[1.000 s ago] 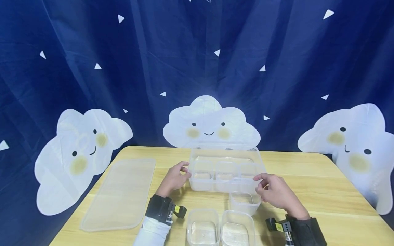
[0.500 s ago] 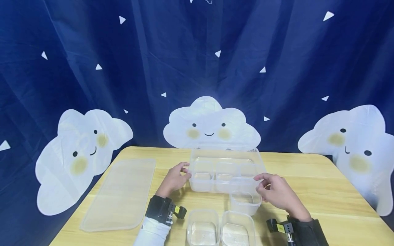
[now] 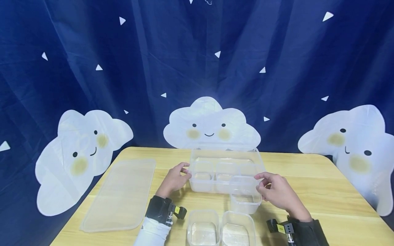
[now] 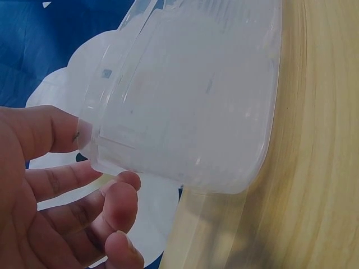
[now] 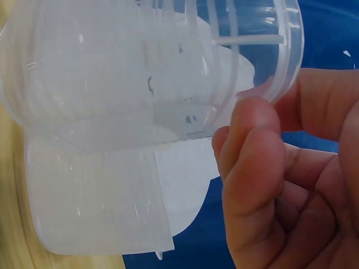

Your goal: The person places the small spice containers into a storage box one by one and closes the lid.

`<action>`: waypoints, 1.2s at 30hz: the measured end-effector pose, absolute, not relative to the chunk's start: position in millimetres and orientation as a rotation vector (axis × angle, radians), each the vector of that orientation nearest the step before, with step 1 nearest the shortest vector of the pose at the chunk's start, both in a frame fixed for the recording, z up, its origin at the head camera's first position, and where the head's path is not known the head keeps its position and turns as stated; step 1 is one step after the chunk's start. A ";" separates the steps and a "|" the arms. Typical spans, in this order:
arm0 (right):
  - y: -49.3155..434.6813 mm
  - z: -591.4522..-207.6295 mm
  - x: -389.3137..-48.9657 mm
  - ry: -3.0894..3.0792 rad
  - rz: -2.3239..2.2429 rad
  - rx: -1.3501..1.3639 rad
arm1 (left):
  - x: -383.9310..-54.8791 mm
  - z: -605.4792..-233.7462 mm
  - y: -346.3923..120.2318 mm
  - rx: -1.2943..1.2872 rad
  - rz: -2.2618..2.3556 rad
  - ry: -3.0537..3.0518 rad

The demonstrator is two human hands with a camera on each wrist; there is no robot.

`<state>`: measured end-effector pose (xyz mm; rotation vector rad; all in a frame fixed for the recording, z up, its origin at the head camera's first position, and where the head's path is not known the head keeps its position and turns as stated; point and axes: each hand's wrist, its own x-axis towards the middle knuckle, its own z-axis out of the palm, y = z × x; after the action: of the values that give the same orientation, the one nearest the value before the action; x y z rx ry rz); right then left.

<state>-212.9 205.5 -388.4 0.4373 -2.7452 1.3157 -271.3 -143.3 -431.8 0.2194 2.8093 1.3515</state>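
Note:
A large clear plastic food container (image 3: 226, 153) stands at the back of the table, with small clear boxes (image 3: 203, 167) lined up inside its near side. My left hand (image 3: 176, 177) pinches its left rim between thumb and fingers; in the left wrist view the thumb (image 4: 84, 134) overlaps the lip. In front of its right part, a small clear box (image 3: 245, 207) hangs from my right hand (image 3: 275, 190), which pinches the box's right rim. From the right wrist, that box (image 5: 129, 67) overlaps the large container (image 5: 95, 196) behind it.
Two more small open boxes, one on the left (image 3: 204, 228) and one on the right (image 3: 238, 229), stand side by side at the near edge. A flat translucent lid (image 3: 121, 194) lies on the wooden table (image 3: 326, 198) at left. A blue curtain (image 3: 197, 51) hangs behind.
The small box in my right hand has tilted very slightly. Both hands keep their grips and places.

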 end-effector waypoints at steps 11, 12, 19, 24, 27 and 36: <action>205.4 -389.0 -212.6 -2.708 1.376 0.407 | -272.1 -433.1 -143.5 0.222 1.348 2.808; 205.4 -388.6 -212.5 -2.704 1.384 0.405 | -272.2 -433.3 -143.5 0.223 1.347 2.811; 205.9 -386.7 -211.7 -2.663 1.460 0.434 | -272.9 -434.0 -143.8 0.259 1.330 2.842; 206.6 -387.4 -211.8 -2.654 1.477 0.433 | -272.6 -433.4 -143.7 0.270 1.340 2.847; 206.7 -386.8 -212.5 -2.648 1.479 0.419 | -272.4 -433.2 -143.5 0.257 1.344 2.843; 208.7 -383.7 -210.6 -2.627 1.507 0.390 | -271.7 -432.9 -144.1 0.285 1.363 2.833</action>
<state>-210.6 208.7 -383.7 0.3900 -2.6271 1.5067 -271.7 -144.1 -432.9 0.2851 2.8332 1.3628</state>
